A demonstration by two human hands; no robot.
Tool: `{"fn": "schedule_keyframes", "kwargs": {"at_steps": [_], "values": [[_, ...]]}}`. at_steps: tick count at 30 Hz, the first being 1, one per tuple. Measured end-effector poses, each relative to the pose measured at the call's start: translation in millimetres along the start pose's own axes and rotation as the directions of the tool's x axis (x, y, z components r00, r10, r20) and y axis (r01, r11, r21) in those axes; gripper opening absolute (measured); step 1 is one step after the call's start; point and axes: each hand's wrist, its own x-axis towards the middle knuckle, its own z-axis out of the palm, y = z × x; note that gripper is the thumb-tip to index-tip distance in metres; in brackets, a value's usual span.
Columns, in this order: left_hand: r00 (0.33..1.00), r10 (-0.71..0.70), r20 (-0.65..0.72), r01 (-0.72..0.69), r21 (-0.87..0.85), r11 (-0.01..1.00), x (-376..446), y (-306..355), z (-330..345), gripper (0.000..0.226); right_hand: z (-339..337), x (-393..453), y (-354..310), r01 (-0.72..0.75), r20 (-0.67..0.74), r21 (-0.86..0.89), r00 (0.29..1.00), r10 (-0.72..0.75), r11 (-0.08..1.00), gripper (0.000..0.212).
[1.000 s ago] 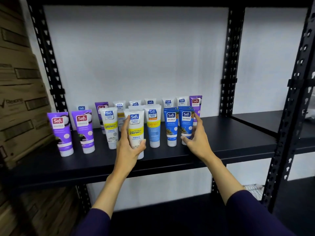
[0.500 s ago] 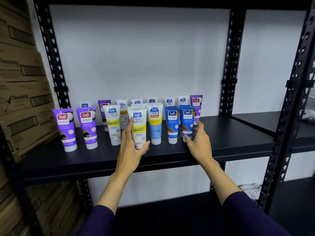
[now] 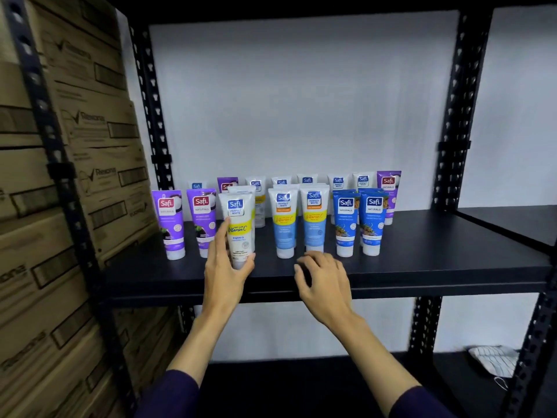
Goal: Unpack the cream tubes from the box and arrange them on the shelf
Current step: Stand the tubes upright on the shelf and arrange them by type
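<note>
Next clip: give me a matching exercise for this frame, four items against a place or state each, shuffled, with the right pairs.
Items
1. white and yellow Vitamin C tube
2. right hand
3. two dark blue tubes
4. cardboard boxes

Places or states
A. stacked left of the rack
B. held by the left hand
C. front row, right end
D. fingers curled over the shelf front edge, holding nothing

Pairs: 1-B, 2-D, 3-C, 4-A
</note>
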Motion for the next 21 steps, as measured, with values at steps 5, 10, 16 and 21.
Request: {"fn": "schedule_keyframes", "kwargs": {"at_steps": [5, 10, 16, 21], "values": [[0.997, -0.072, 0.007, 0.072, -0.004, 0.997, 14.9, -5.9, -11.8, 0.093, 12.4, -5.7, -7.5, -0.031, -0.062, -0.024, 0.998, 0.030, 0.999, 0.034], [0.994, -0.092, 0.058, 0.090, 0.041, 0.995, 13.6, -6.2, -4.2, 0.093, 15.4, -6.3, -9.3, -0.051, -0.091, -0.038, 0.995, 0.047, 0.998, 0.035], [0.992, -0.083, 0.091, 0.083, 0.010, 0.997, 17.7, -4.5, 0.6, 0.086, 10.8, -3.5, -14.7, -0.098, -0.040, -0.014, 0.994, 0.098, 0.995, 0.035], [0.972, 0.011, -0.235, 0.025, 0.150, 0.988, 27.2, -7.5, -28.1, 0.049, 5.4, 12.5, -41.4, -0.159, 0.127, 0.277, 0.984, 0.128, 0.948, 0.026]]}}
